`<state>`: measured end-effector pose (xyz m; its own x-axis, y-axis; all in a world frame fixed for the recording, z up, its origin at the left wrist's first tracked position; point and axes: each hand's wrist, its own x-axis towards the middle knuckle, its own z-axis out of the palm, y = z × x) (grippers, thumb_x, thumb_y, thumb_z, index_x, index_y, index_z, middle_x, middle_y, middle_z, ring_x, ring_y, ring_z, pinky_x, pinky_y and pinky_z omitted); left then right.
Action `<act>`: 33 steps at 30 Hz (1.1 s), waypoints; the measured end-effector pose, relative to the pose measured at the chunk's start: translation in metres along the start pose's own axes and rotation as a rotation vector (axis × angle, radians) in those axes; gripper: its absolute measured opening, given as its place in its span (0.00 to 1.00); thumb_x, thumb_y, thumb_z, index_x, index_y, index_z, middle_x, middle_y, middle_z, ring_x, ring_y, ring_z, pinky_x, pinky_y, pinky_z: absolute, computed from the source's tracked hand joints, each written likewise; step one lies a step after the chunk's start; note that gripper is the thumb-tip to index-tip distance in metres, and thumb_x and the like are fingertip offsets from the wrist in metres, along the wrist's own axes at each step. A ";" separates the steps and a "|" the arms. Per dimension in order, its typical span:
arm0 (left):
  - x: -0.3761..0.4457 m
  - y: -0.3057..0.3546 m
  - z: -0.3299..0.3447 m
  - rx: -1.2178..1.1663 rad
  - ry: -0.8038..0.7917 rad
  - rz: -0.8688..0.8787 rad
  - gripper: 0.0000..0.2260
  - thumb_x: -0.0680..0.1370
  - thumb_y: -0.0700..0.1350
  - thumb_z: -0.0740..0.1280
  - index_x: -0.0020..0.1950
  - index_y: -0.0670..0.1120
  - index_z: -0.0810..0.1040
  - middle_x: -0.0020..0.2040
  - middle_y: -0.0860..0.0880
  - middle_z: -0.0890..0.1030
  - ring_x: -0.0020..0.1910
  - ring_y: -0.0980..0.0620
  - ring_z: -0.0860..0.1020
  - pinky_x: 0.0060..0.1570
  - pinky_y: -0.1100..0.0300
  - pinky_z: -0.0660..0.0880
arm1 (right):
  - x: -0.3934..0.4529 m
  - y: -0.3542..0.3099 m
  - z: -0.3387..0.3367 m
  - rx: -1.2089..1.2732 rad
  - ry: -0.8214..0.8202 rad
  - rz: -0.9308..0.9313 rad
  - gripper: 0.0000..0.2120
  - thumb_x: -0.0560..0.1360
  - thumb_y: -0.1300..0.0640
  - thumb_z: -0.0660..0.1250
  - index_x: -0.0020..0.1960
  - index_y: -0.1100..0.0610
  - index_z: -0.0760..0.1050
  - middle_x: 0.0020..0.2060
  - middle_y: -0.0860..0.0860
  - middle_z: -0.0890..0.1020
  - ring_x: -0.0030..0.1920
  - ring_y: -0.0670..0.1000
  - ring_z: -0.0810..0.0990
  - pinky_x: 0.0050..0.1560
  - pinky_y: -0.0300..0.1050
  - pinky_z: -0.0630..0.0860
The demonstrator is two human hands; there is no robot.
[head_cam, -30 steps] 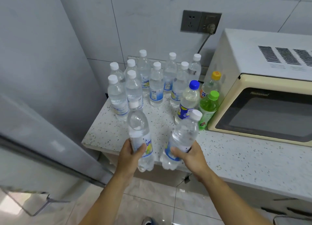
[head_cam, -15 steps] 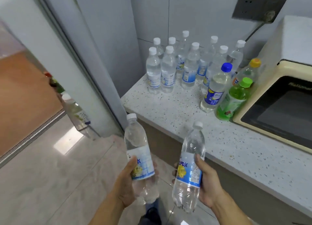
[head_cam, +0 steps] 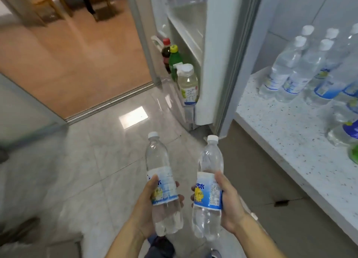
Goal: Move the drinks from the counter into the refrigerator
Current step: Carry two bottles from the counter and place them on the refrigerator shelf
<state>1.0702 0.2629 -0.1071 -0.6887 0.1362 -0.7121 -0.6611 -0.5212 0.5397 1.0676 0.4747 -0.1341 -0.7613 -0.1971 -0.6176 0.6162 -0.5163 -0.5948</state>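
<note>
Head view, near to far. Left hand (head_cam: pixel 144 205): grip curled round a clear bottle (head_cam: pixel 161 182), held upright above the floor (head_cam: pixel 93 161). Right hand (head_cam: pixel 229 205): grip wrapped round a second bottle (head_cam: pixel 208 182), also upright, just beside the first and not touching it. Change since a second ago: both bottles have come off the desk (head_cam: pixel 290 134) and the view has swung left toward the fridge (head_cam: pixel 217 44); the carry looks about half done, with placing still to come. Door shelf (head_cam: pixel 188 110): a pale tea bottle (head_cam: pixel 188 83), a green bottle (head_cam: pixel 175 58) and a dark one (head_cam: pixel 166 52) already stand there. Desk, right: a cluster of water bottles (head_cam: pixel 286 68) remains, so more trips seem needed. Hard to make out: the fridge's upper shelves are blurred, free space there cannot be judged; the cluster is cut off at the right edge, its count unknown.
</note>
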 end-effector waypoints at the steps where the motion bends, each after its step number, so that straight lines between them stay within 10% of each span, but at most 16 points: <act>1: -0.001 0.008 -0.011 -0.020 0.010 0.008 0.31 0.62 0.59 0.76 0.52 0.35 0.82 0.44 0.36 0.83 0.37 0.39 0.83 0.39 0.47 0.82 | 0.007 0.002 0.012 -0.031 -0.008 0.004 0.23 0.70 0.39 0.67 0.56 0.54 0.83 0.51 0.67 0.83 0.46 0.64 0.85 0.44 0.55 0.82; 12: 0.006 0.132 -0.151 0.001 0.149 0.183 0.21 0.66 0.60 0.71 0.48 0.45 0.87 0.49 0.38 0.85 0.42 0.43 0.85 0.37 0.53 0.82 | 0.107 0.037 0.201 -0.207 -0.147 0.125 0.27 0.66 0.36 0.70 0.49 0.58 0.86 0.46 0.62 0.84 0.41 0.58 0.85 0.44 0.52 0.82; 19: 0.029 0.222 -0.209 -0.080 0.131 0.233 0.26 0.69 0.58 0.68 0.60 0.42 0.79 0.50 0.39 0.85 0.43 0.44 0.86 0.37 0.53 0.82 | 0.169 0.042 0.303 -0.322 -0.174 0.130 0.33 0.66 0.33 0.69 0.58 0.58 0.82 0.51 0.62 0.84 0.48 0.59 0.84 0.63 0.61 0.75; 26: 0.099 0.309 -0.223 0.011 0.110 0.231 0.26 0.71 0.62 0.64 0.59 0.45 0.81 0.50 0.41 0.85 0.44 0.45 0.85 0.40 0.53 0.82 | 0.258 0.010 0.349 -0.206 -0.214 0.170 0.27 0.69 0.36 0.67 0.53 0.58 0.83 0.46 0.61 0.84 0.42 0.57 0.85 0.45 0.51 0.81; 33: 0.182 0.419 -0.189 0.185 0.163 0.288 0.26 0.67 0.65 0.65 0.55 0.48 0.82 0.47 0.45 0.86 0.42 0.47 0.86 0.36 0.57 0.81 | 0.361 -0.064 0.402 -0.222 -0.168 0.104 0.22 0.70 0.36 0.65 0.48 0.52 0.86 0.46 0.60 0.85 0.43 0.57 0.85 0.47 0.52 0.81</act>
<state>0.7243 -0.0897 -0.0949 -0.8077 -0.1369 -0.5735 -0.5002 -0.3557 0.7895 0.6721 0.1012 -0.1121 -0.7030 -0.3840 -0.5986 0.7077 -0.2945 -0.6422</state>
